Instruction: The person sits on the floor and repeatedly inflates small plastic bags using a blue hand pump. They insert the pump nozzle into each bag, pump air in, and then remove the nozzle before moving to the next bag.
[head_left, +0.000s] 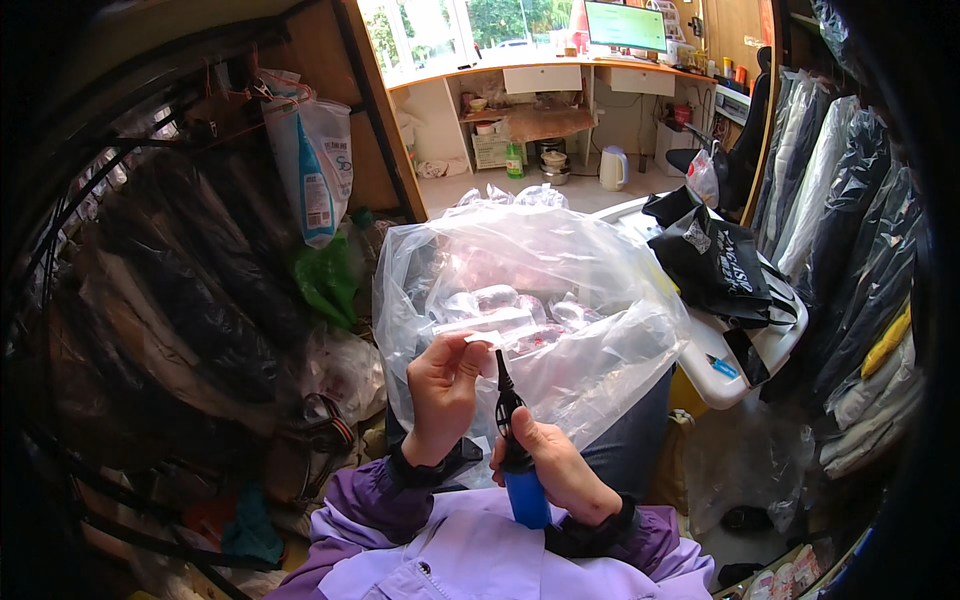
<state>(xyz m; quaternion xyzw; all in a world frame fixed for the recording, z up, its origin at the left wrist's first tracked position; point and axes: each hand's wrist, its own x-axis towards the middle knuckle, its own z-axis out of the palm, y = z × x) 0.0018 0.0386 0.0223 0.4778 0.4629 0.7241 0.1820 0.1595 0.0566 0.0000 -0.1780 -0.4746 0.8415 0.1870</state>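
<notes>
My left hand (448, 386) pinches a small white slip (484, 341), perhaps paper or film, between thumb and fingertips. Upright in my right hand (551, 457) is a tool with a blue lower body (528, 499) and a narrow black nozzle (504, 367); its exact kind cannot be told. The nozzle's tip is close beside the slip. Under and beyond both hands, a large clear plastic bag (637, 349) lies spread over my lap. Inside it are several small plastic-wrapped items (495, 298) with reddish parts, partly veiled by the film.
At the right, a white tray table (712, 386) bears a black bag (709, 251), a dark phone (746, 356) and a small blue object (721, 366). Plastic-covered garments hang at the left (195, 277) and right (847, 180). Beyond stands a desk (480, 71) with a monitor (625, 26).
</notes>
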